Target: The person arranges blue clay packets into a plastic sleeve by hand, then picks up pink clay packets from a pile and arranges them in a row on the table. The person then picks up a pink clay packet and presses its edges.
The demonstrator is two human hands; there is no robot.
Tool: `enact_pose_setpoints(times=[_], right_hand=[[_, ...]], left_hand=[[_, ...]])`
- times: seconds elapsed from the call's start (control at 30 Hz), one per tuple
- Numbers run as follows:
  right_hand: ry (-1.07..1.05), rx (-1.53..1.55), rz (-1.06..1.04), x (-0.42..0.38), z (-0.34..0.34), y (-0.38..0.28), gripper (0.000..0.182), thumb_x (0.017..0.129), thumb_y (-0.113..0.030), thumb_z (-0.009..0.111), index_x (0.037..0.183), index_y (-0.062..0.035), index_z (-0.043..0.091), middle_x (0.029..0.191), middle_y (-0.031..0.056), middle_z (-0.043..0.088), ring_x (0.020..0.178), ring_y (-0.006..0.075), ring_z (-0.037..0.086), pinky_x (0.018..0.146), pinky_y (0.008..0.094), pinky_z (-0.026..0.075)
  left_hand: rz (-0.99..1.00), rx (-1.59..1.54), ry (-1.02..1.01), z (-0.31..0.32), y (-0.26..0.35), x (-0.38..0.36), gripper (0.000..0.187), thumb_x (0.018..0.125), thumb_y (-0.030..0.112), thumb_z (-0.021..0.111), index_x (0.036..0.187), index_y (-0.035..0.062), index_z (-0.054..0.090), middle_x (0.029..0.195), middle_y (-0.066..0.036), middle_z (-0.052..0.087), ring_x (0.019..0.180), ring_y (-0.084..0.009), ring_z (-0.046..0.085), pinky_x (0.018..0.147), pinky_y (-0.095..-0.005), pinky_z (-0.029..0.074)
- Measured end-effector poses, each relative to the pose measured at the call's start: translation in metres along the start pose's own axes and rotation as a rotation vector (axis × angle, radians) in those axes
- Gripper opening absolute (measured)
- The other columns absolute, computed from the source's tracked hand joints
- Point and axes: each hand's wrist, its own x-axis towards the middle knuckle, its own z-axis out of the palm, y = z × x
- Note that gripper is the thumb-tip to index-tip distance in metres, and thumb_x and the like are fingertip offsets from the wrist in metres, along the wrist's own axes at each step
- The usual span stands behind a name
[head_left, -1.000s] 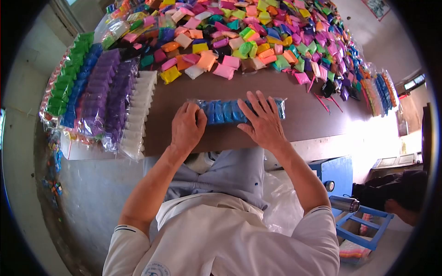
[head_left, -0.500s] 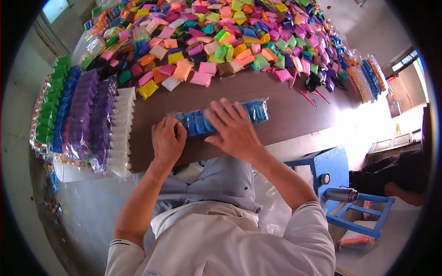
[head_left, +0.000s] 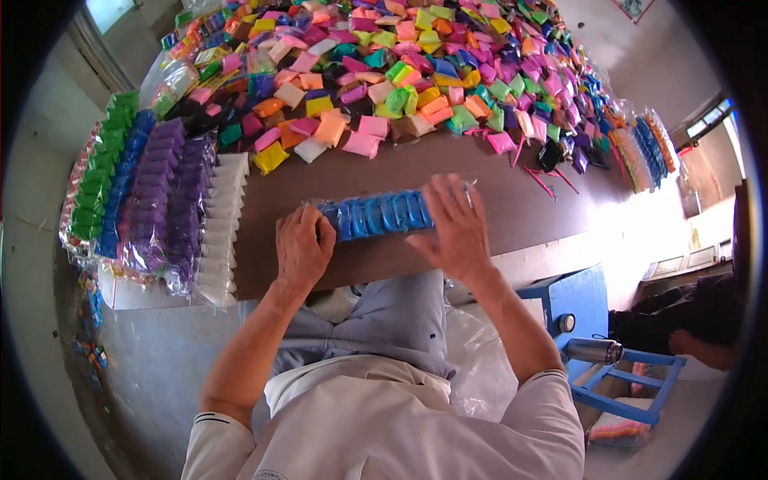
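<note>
Blue pack (head_left: 380, 214): flat on worktop (head_left: 496, 212), near edge, in front of loose pile (head_left: 416, 72) | left hand (head_left: 302, 248): fingers curled, pinching pack's left end, likely anchoring | right hand (head_left: 458, 228): fingers spread flat, pressing right end, grips nothing.

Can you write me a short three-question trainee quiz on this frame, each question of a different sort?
1. True or false: both hands rest on the blue pack.
2. The right hand covers which end of the pack: A) the end by the white stack, B) the far end, C) neither?
3. Fill in: directly beside the white stack lie packs of ____ colour.

Key
1. True; the left hand holds the other end.
2. B
3. purple
</note>
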Motion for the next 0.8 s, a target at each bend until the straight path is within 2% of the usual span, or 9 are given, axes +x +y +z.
enact_pose_setpoints(times=[0.03, 0.17, 0.27, 0.4, 0.57, 0.67, 0.73, 0.77, 0.8], right_hand=[[-0.003, -0.003, -0.002, 0.004, 0.0, -0.013, 0.08, 0.091, -0.059, 0.058, 0.146, -0.0033, 0.045, 0.153, 0.0163, 0.043, 0.145, 0.0356, 0.033, 0.119, 0.0537, 0.022], [0.022, 0.212, -0.232, 0.031, 0.019, -0.077, 0.077, 0.087, -0.058, 0.061, 0.143, -0.0051, 0.05, 0.15, 0.0154, 0.046, 0.143, 0.0355, 0.036, 0.118, 0.054, 0.023], [-0.006, 0.243, -0.248, 0.034, 0.037, -0.089, 0.072, 0.087, -0.054, 0.063, 0.14, -0.0058, 0.053, 0.15, 0.0139, 0.047, 0.141, 0.0341, 0.039, 0.117, 0.0531, 0.025], [-0.002, 0.184, -0.183, 0.022, 0.023, -0.058, 0.07, 0.084, -0.047, 0.069, 0.138, -0.0053, 0.055, 0.147, 0.0117, 0.05, 0.14, 0.0325, 0.041, 0.115, 0.0526, 0.027], [0.051, 0.014, -0.04, 0.001, 0.01, 0.015, 0.07, 0.078, -0.044, 0.076, 0.137, -0.0115, 0.056, 0.141, 0.0129, 0.051, 0.134, 0.0326, 0.044, 0.113, 0.0535, 0.031], [0.071, 0.019, -0.115, 0.006, 0.013, 0.02, 0.075, 0.072, -0.042, 0.08, 0.137, -0.0137, 0.055, 0.136, 0.0141, 0.051, 0.128, 0.0334, 0.047, 0.112, 0.0535, 0.032], [0.019, 0.019, -0.135, 0.013, 0.014, 0.02, 0.079, 0.071, -0.044, 0.081, 0.138, -0.0135, 0.054, 0.135, 0.015, 0.051, 0.126, 0.0338, 0.047, 0.112, 0.0536, 0.032], [-0.018, 0.005, -0.154, 0.019, 0.014, 0.017, 0.082, 0.069, -0.045, 0.081, 0.14, -0.0133, 0.053, 0.133, 0.0158, 0.051, 0.125, 0.0343, 0.048, 0.112, 0.0536, 0.032], [-0.024, 0.018, -0.167, 0.023, 0.013, 0.012, 0.082, 0.069, -0.045, 0.081, 0.14, -0.0133, 0.053, 0.133, 0.0158, 0.051, 0.125, 0.0343, 0.048, 0.112, 0.0536, 0.032]], left_hand=[[-0.008, 0.002, 0.001, 0.001, 0.002, -0.001, 0.007, 0.087, 0.009, 0.059, 0.084, 0.0058, 0.054, 0.082, -0.013, 0.06, 0.083, -0.0345, 0.06, 0.077, -0.0464, 0.043], [0.02, -0.012, 0.014, 0.001, 0.001, 0.001, 0.008, 0.087, 0.009, 0.059, 0.085, 0.0055, 0.053, 0.082, -0.014, 0.06, 0.083, -0.0353, 0.06, 0.077, -0.0472, 0.043], [-0.021, 0.024, -0.042, -0.001, 0.0, 0.0, 0.008, 0.087, 0.01, 0.06, 0.085, 0.0055, 0.053, 0.083, -0.014, 0.059, 0.083, -0.0358, 0.06, 0.077, -0.0477, 0.043], [-0.018, 0.013, -0.034, -0.002, 0.0, -0.002, 0.008, 0.088, 0.011, 0.06, 0.085, 0.006, 0.053, 0.082, -0.013, 0.059, 0.083, -0.0357, 0.06, 0.077, -0.0479, 0.043], [-0.039, -0.022, -0.034, -0.002, -0.001, -0.002, 0.008, 0.088, 0.01, 0.06, 0.085, 0.0069, 0.053, 0.083, -0.012, 0.06, 0.083, -0.0356, 0.059, 0.077, -0.0481, 0.042], [-0.023, -0.081, -0.016, -0.006, -0.007, 0.0, 0.007, 0.089, 0.009, 0.058, 0.084, 0.0059, 0.054, 0.081, -0.013, 0.06, 0.078, -0.0362, 0.059, 0.074, -0.0465, 0.043], [-0.101, -0.297, 0.008, -0.009, -0.019, -0.003, 0.012, 0.095, 0.011, 0.056, 0.086, 0.0035, 0.056, 0.077, -0.011, 0.057, 0.069, -0.0276, 0.058, 0.069, -0.0392, 0.045], [-0.114, -0.287, 0.008, -0.013, -0.024, -0.005, 0.012, 0.095, 0.011, 0.056, 0.086, 0.0035, 0.056, 0.077, -0.011, 0.057, 0.069, -0.0276, 0.058, 0.069, -0.0392, 0.045], [-0.258, -0.436, 0.028, -0.019, -0.028, -0.008, 0.016, 0.099, 0.015, 0.055, 0.088, 0.0026, 0.057, 0.075, -0.008, 0.055, 0.066, -0.0211, 0.055, 0.067, -0.0345, 0.044]])
